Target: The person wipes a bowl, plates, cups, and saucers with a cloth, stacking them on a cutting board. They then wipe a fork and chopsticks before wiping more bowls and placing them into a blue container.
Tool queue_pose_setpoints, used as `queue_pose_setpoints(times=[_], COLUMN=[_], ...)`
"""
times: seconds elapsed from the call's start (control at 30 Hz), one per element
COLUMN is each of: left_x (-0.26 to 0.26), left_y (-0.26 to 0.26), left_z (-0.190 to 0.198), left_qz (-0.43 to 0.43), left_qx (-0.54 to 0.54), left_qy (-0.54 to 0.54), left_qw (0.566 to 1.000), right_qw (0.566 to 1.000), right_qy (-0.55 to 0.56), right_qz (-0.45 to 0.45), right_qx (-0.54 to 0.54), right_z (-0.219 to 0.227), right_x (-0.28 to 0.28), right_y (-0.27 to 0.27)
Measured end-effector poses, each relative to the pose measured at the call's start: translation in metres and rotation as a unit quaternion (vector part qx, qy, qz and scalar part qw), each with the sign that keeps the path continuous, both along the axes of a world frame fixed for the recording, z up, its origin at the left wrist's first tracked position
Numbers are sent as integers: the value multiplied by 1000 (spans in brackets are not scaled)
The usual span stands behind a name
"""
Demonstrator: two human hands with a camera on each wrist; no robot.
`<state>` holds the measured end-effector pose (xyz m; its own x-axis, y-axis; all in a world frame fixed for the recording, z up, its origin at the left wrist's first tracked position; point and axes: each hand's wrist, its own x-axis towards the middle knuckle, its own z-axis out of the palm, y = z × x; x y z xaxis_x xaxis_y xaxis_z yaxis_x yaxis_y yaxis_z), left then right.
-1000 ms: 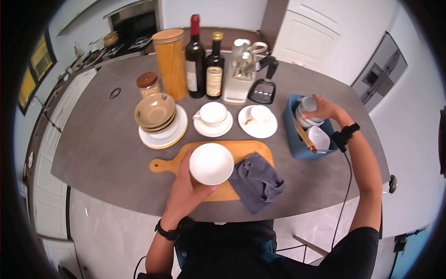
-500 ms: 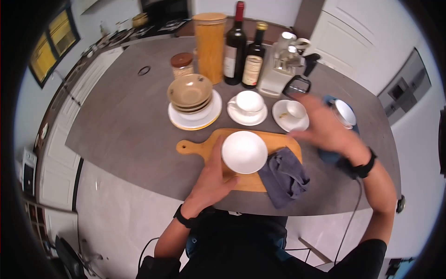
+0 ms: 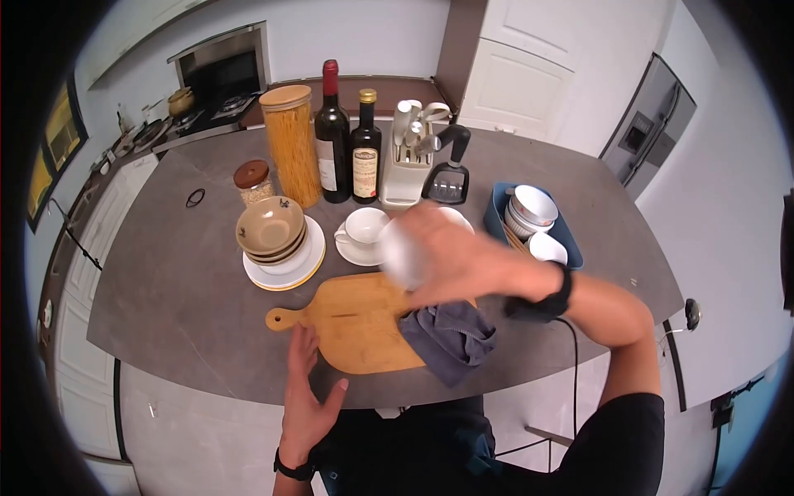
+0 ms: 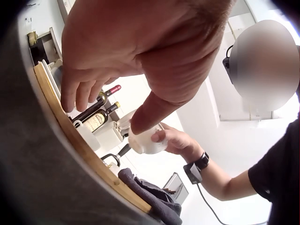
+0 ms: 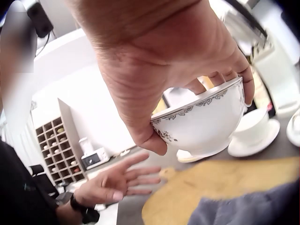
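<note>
My right hand (image 3: pixel 463 256) grips a white bowl (image 5: pixel 201 124) by its rim, thumb on one side and fingers on the other. The bowl has a dark patterned rim band and a small floral print. It is held upright above the wooden cutting board (image 3: pixel 364 331), blurred in the head view. Near the board's handle, my left hand (image 3: pixel 306 405) has its fingers spread and holds nothing. A crumpled grey cloth (image 3: pixel 451 339) lies over the board's right side. Behind the right hand, a second cup and saucer are mostly hidden.
Brown bowls (image 3: pixel 269 225) are stacked on white plates (image 3: pixel 313 264) at left. A white cup (image 3: pixel 364 227) on a saucer stands behind the board. Farther back are a pasta jar (image 3: pixel 291 149), bottles (image 3: pixel 332 157) and a knife block (image 3: pixel 405 178). A blue bin (image 3: pixel 571 248) holds white bowls (image 3: pixel 533 205).
The right hand has left the blue bin, moved left and taken the white bowl. My left hand has let go of that bowl and drawn back to the lower left.
</note>
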<state>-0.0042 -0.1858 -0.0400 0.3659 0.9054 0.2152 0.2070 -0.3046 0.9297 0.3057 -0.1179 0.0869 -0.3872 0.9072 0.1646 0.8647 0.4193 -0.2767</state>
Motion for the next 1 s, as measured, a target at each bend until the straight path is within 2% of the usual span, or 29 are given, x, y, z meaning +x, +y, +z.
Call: queue_pose_setpoints(times=[0.03,0.07,0.17,0.23,0.27,0.33,0.37,0.43,0.57,0.7,0.77,0.8,0.9,0.97,1.0], left_x=[-1,-2,-1,4,7,9,10,8,9,13,13,14,14,17,18], left_y=[-4,-8,-9,-9,-9,-8,-8,-7,-9,-7,-8,-7,-8,-8,-8], left_z=[0,-1,-18,-23,-24,-28,-29,-33,-31,-28,-24,-25,-28,-27,-28], left_qz=[14,28,60,72,88,92,101,109,122,123,127,128,133,145,139], left_qx=[0,0,34,58,82,90,96,86,63,56,48,47,32,40,37], left_qy=[-4,-8,-18,-14,-8,-3,3,-2,-3,0,6,8,-7,-3,-3], left_qw=[1000,1000,997,996,993,992,990,990,991,991,991,991,991,989,990], right_qw=[998,995,961,942,940,915,915,917,915,920,932,932,924,895,892], right_qy=[5,30,-2,-27,-27,-51,-50,-36,-88,-89,-108,-107,-56,-99,-99], right_qz=[-21,-73,-260,-319,-323,-398,-399,-383,-382,-368,-347,-346,-376,-373,-379], right_qx=[65,59,97,101,103,-37,-36,-102,-95,-105,1,-2,-37,-222,-225], right_z=[13,29,49,31,23,11,4,-9,-28,-24,-12,0,25,24,16], right_x=[30,56,146,213,229,249,256,260,272,273,265,254,220,210,213], right_y=[1,2,14,30,32,35,37,39,41,30,16,4,-33,-49,-55])
